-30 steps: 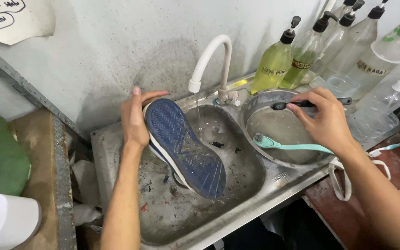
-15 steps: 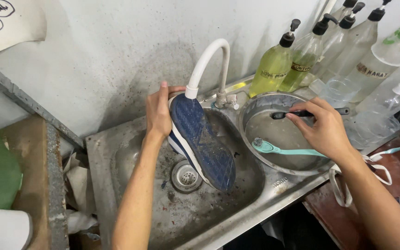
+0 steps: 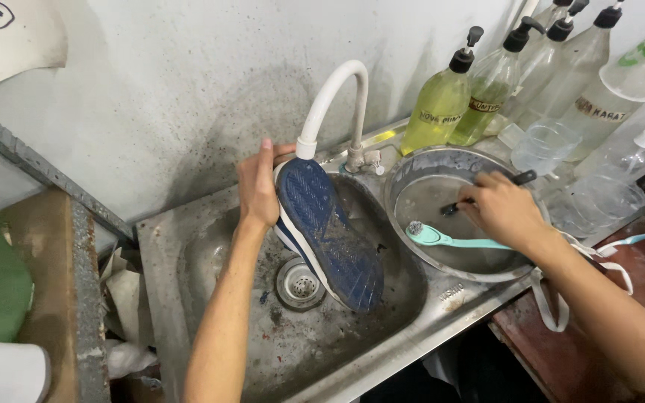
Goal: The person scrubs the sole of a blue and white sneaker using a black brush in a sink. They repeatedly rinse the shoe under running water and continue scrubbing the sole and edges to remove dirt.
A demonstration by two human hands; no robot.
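Head view: left hand (image 3: 259,186) clamps the blue-soled shoe (image 3: 328,231) under the white tap (image 3: 335,101), right hand (image 3: 503,209) grips a dark brush (image 3: 520,179) right of it, yellow-green pump bottles (image 3: 442,101) behind.

The rear wall (image 3: 188,97) is pale plaster, stained dark grey behind the basin. A stainless steel sink (image 3: 210,246) is set against it, scuffed and grimy. A metal rail (image 3: 46,175) runs diagonally along the wall at left, above a worn wooden surface (image 3: 39,246). At right, a dark red countertop (image 3: 636,257) adjoins the sink. Lighting is even and diffuse.
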